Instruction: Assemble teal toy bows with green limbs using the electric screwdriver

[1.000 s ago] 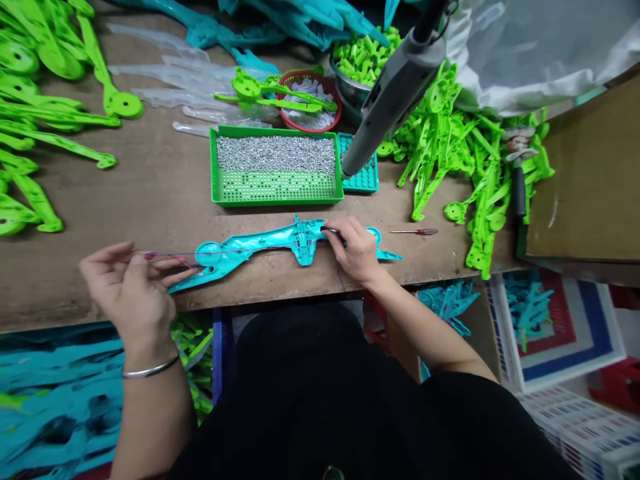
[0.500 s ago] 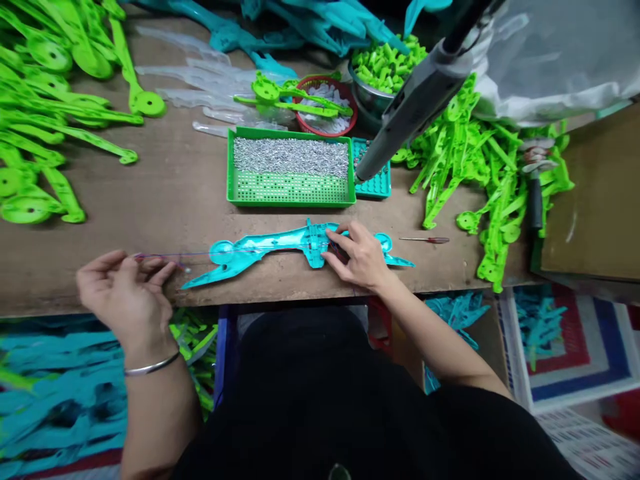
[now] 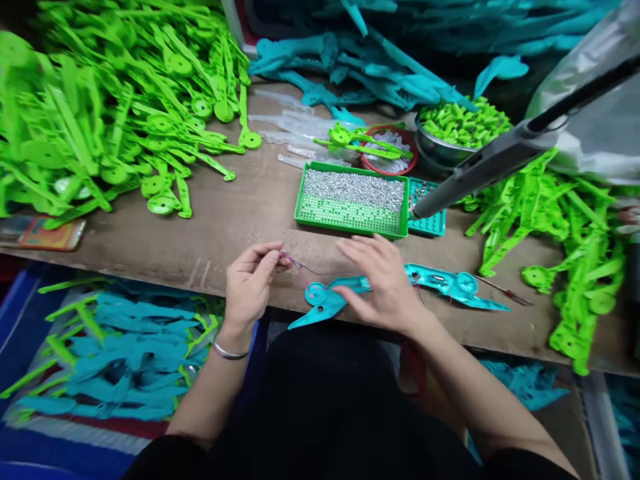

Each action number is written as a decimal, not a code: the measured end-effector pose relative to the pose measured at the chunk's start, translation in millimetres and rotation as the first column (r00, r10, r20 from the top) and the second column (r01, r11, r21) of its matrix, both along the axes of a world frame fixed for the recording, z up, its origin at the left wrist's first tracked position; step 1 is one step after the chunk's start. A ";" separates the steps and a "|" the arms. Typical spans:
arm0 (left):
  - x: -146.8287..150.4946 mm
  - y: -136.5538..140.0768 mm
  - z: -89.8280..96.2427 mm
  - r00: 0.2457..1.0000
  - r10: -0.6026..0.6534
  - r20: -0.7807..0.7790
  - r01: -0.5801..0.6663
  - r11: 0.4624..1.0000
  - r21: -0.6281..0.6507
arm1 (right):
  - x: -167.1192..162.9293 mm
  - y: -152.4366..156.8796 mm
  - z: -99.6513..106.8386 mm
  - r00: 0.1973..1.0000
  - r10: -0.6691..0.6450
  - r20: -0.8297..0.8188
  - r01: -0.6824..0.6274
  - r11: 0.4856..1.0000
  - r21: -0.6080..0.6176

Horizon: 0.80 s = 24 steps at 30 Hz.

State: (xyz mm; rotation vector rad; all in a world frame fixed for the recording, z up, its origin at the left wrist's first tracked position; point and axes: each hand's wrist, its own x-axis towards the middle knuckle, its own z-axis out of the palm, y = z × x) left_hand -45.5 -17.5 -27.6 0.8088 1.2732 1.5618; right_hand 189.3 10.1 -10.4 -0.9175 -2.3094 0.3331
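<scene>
My left hand (image 3: 247,290) pinches thin wires (image 3: 299,265) between thumb and forefinger, the other fingers curled in; a pinkish strand slants down from the pinch to the round end of a long turquoise part (image 3: 440,280), while a darker one runs off toward my other side; a silver bracelet (image 3: 230,351) sits on that wrist. My right hand (image 3: 383,283) is spread, thumb apart from the fingers, and grasps nothing that I can see; it is over the middle of the turquoise part, hiding a stretch of it, and I cannot tell whether my palm touches it.

The turquoise part lies lengthwise along the front of the workbench (image 3: 215,220), its left pointed tip at the near edge; just beyond its right half lies a thin screwdriver (image 3: 520,297); farther in stands a green tray (image 3: 345,212) with small silvery pieces (image 3: 350,190) heaped along its far side; a smaller teal tray (image 3: 435,227) is just beside it, the lower end of a grey rod-shaped tool (image 3: 480,170) over it; behind are a red basket (image 3: 413,163) and a metal bowl (image 3: 440,152) of lime-green pieces (image 3: 465,123); a big heap of lime-green parts (image 3: 100,113) covers the far left.
</scene>
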 end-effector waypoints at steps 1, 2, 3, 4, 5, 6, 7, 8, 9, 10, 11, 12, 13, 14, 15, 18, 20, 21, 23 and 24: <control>2.2 -0.3 1.0 1.000 -0.008 0.003 0.008 1.000 0.005 | -20.5 1.2 -0.4 0.996 0.077 -0.053 -0.080 0.996 -0.046; 4.1 -0.7 1.6 1.000 -0.010 -0.005 0.010 1.000 0.012 | -39.2 2.1 -2.2 0.982 0.129 -0.136 -0.144 0.984 -0.104; 6.0 -1.5 1.8 1.000 -0.004 -0.025 0.005 1.000 0.024 | -55.2 2.8 -4.6 0.960 0.127 -0.248 -0.173 0.970 -0.171; 7.8 -2.7 1.8 0.998 0.007 -0.057 -0.004 0.999 0.040 | -67.9 3.6 -6.9 0.931 0.086 -0.354 -0.181 0.952 -0.246; 9.4 -4.1 1.5 0.995 0.018 -0.100 -0.012 0.998 0.056 | -77.0 4.6 -8.5 0.896 0.019 -0.444 -0.180 0.928 -0.325; 10.6 -5.4 1.1 0.989 0.019 -0.150 -0.009 0.998 0.070 | -82.2 6.3 -8.7 0.858 -0.061 -0.509 -0.174 0.900 -0.401; 10.7 -6.2 0.4 0.981 0.006 -0.195 0.010 0.997 0.080 | -83.8 8.9 -7.5 0.826 -0.130 -0.548 -0.173 0.867 -0.467; 9.2 -5.6 -0.6 0.972 -0.026 -0.235 0.047 0.995 0.086 | -82.1 12.3 -4.9 0.803 -0.180 -0.568 -0.179 0.836 -0.518; 5.2 -3.0 -1.9 0.959 -0.067 -0.277 0.095 0.991 0.090 | -77.5 16.3 -1.2 0.790 -0.215 -0.574 -0.182 0.812 -0.554; -2.1 2.5 -3.6 0.939 -0.102 -0.328 0.139 0.986 0.091 | -70.8 20.7 2.9 0.785 -0.240 -0.571 -0.174 0.799 -0.575; -12.9 11.4 -5.6 0.911 -0.112 -0.398 0.160 0.983 0.088 | -62.4 24.9 7.0 0.788 -0.256 -0.559 -0.151 0.801 -0.579; -27.1 24.0 -7.7 0.874 -0.098 -0.475 0.155 0.984 0.084 | -53.1 28.5 10.3 0.797 -0.267 -0.541 -0.116 0.812 -0.572; -44.0 40.0 -9.6 0.813 -0.036 -0.581 0.099 0.992 0.077 | -43.6 31.2 12.6 0.807 -0.278 -0.521 -0.076 0.826 -0.558; -62.5 58.9 -11.1 0.736 0.057 -0.675 -0.003 0.997 0.080 | -34.6 32.7 13.4 0.812 -0.295 -0.503 -0.033 0.837 -0.545; -81.0 79.7 -12.1 0.661 0.146 -0.736 -0.119 0.989 0.090 | -26.6 33.0 12.6 0.814 -0.318 -0.486 0.009 0.844 -0.536; -122.7 142.0 -12.2 0.451 0.280 -0.848 -0.374 0.921 0.106 | -12.6 28.2 3.9 0.815 -0.383 -0.435 0.122 0.847 -0.517; -133.7 173.5 -11.3 0.380 0.293 -0.877 -0.434 0.894 0.110 | -10.4 23.4 -3.0 0.824 -0.403 -0.398 0.183 0.855 -0.486; -135.6 184.7 -10.6 0.372 0.294 -0.881 -0.449 0.887 0.106 | -10.2 21.5 -5.6 0.828 -0.414 -0.379 0.211 0.855 -0.474; -137.3 197.9 -7.3 0.385 0.297 -0.874 -0.468 0.879 0.093 | -9.3 19.4 -8.6 0.826 -0.442 -0.351 0.258 0.849 -0.461; -138.7 200.0 -3.8 0.403 0.273 -0.874 -0.413 0.906 0.093 | -8.1 19.3 -9.3 0.823 -0.454 -0.342 0.276 0.845 -0.458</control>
